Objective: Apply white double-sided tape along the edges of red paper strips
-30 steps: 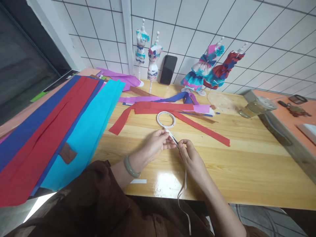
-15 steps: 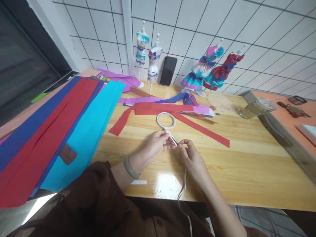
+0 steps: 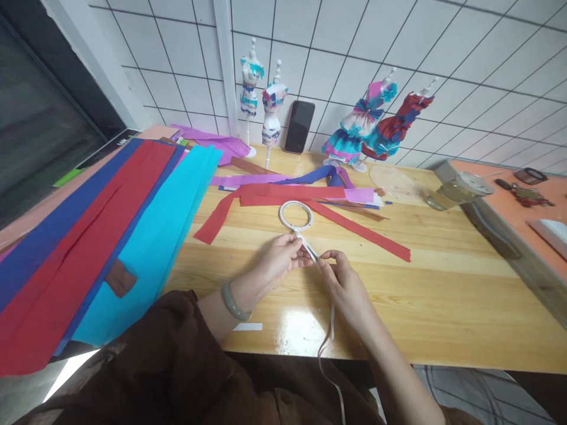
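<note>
A white roll of double-sided tape (image 3: 282, 221) lies on the wooden table, and a short length of its tape comes off toward me. My left hand (image 3: 286, 254) pinches that tape close to the roll, thumb against fingers. Further along, the fingertips of my right hand (image 3: 343, 280) close on the tape's end, where it looks split with a dark gap down the middle. From below my right hand a thin pale strip (image 3: 332, 321) hangs over the table edge; whether it joins the tape is hidden by the hand.
Red crepe paper strips (image 3: 292, 192) lie behind the roll. Coloured crepe sheets (image 3: 146, 236) cover the left side. Several small dress forms (image 3: 271, 115), a phone (image 3: 300, 127) and a drink cup (image 3: 460, 190) stand at the back. A white paper piece (image 3: 248, 326) lies near the front edge.
The dark gap between the tape's two edges looks slightly wider near my right fingertips. Both hands keep their places, and the whole view has shifted a little.
</note>
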A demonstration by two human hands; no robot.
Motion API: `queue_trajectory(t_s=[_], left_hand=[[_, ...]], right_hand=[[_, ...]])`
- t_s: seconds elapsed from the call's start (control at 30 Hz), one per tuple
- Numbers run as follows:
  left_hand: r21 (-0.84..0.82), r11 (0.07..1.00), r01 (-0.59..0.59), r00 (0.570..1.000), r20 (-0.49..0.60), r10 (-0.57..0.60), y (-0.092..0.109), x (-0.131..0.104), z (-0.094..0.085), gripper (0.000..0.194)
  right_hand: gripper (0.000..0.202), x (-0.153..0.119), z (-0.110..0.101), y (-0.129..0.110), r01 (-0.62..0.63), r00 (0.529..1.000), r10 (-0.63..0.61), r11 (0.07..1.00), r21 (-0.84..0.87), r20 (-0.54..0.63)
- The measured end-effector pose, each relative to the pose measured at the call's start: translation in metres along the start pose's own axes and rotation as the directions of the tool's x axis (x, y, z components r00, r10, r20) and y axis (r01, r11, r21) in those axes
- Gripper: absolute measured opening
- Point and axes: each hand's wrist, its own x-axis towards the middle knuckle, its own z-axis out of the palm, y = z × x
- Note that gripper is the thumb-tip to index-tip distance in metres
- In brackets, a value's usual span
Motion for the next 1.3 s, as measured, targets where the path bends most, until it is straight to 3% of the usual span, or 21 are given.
queue_trajectory(t_s=[0.2,0.43,0.67,0.83,0.93,1.07,1.3], left_hand=[[-0.034,0.999,-0.002,1.0,0.0,0.002,-0.003,-0.001,0.002,0.008],[-0.035,0.998,-0.046,0.994,-0.105,0.042,0.007,0.002,0.0,0.006],[-0.024,1.0,0.014,0.994,-0.105,-0.016,0.01,0.002,0.0,0.004],[-0.018,1.0,0.004,0.997,-0.073,-0.005,0.006,0.002,-0.003,0.005],[0.001,1.0,0.013,0.999,-0.045,-0.013,0.004,0.002,-0.004,0.007],[0.009,1.0,0.013,1.0,-0.021,-0.013,0.004,0.001,-0.004,0.009],[-0.012,1.0,0.013,1.0,-0.02,-0.014,0.005,0.0,-0.003,0.009]], right_hand=[[0.032,-0.001,-0.004,0.005,-0.03,0.999,0.03,1.0,-0.007,0.042],[0.035,-0.002,-0.007,0.016,-0.097,0.99,0.074,0.976,0.197,0.121],[0.041,-0.018,-0.035,0.014,-0.156,0.955,0.087,0.961,0.227,0.284],[0.038,-0.02,-0.053,0.012,-0.167,0.972,0.11,0.946,0.278,0.208],[0.035,-0.014,-0.046,0.006,-0.135,0.984,0.092,0.944,0.302,0.153],[0.035,-0.005,-0.026,0.001,-0.089,0.981,0.031,0.951,0.298,0.194],[0.035,0.002,-0.01,0.006,-0.061,0.994,0.049,0.99,0.124,0.097]])
